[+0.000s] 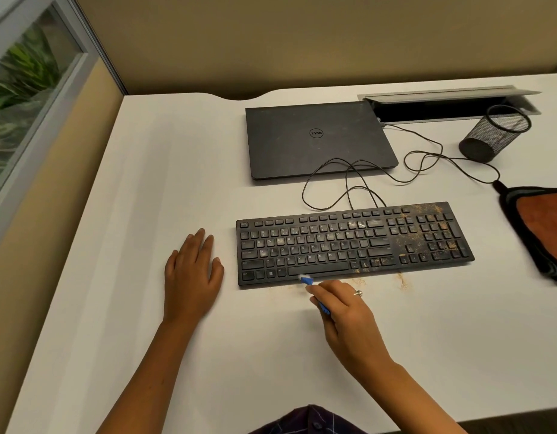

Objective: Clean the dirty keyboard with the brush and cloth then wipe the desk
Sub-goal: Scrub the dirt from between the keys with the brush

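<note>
A black keyboard lies on the white desk, with brown crumbs thick over its right end and number pad. A small blue brush is gripped in my right hand, its white bristle tip touching the keyboard's front edge just below the space bar. Brown crumbs lie scattered on the desk along the keyboard's front edge. My left hand rests flat on the desk just left of the keyboard, holding nothing. An orange and black cloth lies at the right edge.
A shut black laptop lies behind the keyboard, with the keyboard's thin cable looping across it and the desk. A black mesh pen cup stands at the back right beside an open cable hatch. A partition wall borders the back and left.
</note>
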Available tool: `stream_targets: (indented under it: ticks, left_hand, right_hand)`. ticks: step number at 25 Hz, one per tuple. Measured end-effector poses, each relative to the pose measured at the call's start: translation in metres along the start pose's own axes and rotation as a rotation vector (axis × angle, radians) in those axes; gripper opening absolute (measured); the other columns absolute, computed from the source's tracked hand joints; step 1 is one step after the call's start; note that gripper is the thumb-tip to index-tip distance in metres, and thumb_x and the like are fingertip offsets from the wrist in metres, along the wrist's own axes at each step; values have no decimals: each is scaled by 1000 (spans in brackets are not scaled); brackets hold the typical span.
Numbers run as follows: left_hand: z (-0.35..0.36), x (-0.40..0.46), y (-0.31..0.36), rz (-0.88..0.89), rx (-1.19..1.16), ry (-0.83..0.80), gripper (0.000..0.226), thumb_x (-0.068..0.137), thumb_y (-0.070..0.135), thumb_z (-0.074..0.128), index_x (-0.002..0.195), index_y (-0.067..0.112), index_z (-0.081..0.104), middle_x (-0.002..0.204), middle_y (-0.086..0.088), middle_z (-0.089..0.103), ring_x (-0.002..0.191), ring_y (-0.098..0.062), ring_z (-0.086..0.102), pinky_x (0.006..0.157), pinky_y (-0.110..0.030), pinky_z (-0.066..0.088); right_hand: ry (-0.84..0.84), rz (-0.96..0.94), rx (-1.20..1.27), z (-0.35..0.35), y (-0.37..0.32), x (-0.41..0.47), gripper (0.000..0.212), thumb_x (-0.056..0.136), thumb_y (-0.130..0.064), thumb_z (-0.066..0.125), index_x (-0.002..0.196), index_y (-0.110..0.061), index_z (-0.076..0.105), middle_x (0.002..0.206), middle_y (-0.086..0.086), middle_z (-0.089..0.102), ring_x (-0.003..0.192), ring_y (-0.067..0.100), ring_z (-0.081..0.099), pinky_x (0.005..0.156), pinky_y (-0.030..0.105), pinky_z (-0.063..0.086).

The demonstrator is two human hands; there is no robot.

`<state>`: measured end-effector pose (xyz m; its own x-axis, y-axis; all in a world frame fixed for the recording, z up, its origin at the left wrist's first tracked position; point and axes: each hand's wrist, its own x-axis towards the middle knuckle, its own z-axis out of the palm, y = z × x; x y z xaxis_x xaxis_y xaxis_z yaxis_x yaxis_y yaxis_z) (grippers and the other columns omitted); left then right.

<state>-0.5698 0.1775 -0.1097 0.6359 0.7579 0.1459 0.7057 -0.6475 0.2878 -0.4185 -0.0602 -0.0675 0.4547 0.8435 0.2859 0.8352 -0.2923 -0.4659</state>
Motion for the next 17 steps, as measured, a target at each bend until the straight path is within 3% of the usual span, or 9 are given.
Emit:
stream_targets:
  ticks: [3, 7, 11, 17]
  left_hand:
    - [0, 0, 0, -2, 2, 2, 58, 92, 36, 29, 137, 8, 55, 150, -8, 44, 140, -27, 39, 109, -49, 31]
    - [1, 0, -1, -1, 4, -1, 58, 92, 36, 30, 136, 8, 55, 150, -9, 45, 139, -28, 39, 109, -50, 32]
    - [0, 0, -1, -2, 12, -5, 57, 92, 35, 30, 135, 8, 56, 149, -9, 45, 138, -28, 41, 108, -50, 33]
    - [-1, 0, -2, 2, -6, -26, 56, 92, 34, 31, 134, 7, 57, 148, -11, 47, 137, -29, 43, 107, -51, 35]
  right_hand:
    - [-1, 4, -59, 4, -4, 2, 38, 69, -3, 79, 106, -7, 69, 96, 8, 68, 78, 22, 66, 68, 22, 53]
    - [-32, -1, 102, 7, -11, 1, 27, 83, -15, 60, 108, -13, 68, 100, 0, 66, 83, 16, 63, 75, 17, 49]
    - [41, 57, 6, 5, -10, 5, 32, 79, -4, 70, 110, -5, 67, 101, 8, 67, 84, 22, 64, 73, 22, 52]
    - [-47, 4, 26, -2, -14, 14, 30, 83, -20, 58, 110, -12, 68, 102, 1, 68, 85, 17, 65, 75, 21, 54]
